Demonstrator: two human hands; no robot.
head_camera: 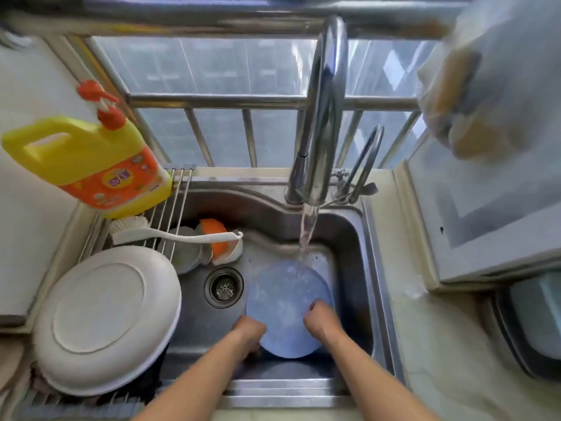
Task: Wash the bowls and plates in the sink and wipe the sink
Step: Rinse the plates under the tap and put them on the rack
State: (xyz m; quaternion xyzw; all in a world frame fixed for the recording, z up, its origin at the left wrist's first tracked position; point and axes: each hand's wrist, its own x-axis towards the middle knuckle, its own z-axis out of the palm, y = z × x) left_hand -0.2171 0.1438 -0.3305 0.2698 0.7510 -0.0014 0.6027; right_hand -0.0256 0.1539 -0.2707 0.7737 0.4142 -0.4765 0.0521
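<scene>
1. A round, pale blue plate (pixel 283 305) was held inside the stainless steel sink (pixel 349 238), in the basin's right half, just right of the drain strainer (pixel 224 287).
2. The plate was flat, smooth and matte, wet across its face; it was tilted, its broad face turned up toward the camera, its far rim under the water stream (pixel 307 232) falling from the chrome faucet (pixel 324 117).
3. Being circular, the plate had no long axis.
4. The left hand (pixel 247 332) gripped the plate's near-left rim, fingers curled around the edge and hidden behind it.
5. The right hand (pixel 321 322) gripped the near-right rim, thumb lying on the face, the remaining fingers behind the plate.
6. A wire drying rack (pixel 179 202) spanned the sink's left edge. On it lay a large white plate (pixel 106 317), upside down, and a white long-handled brush (pixel 170 235), handle pointing right.
7. A yellow plastic detergent jug (pixel 91 165) with an orange label and pump stood at the sink's far-left corner.
8. White bowls and an orange bowl (pixel 217 238) were stacked on edge in the basin below the rack, near the far-left wall.
</scene>
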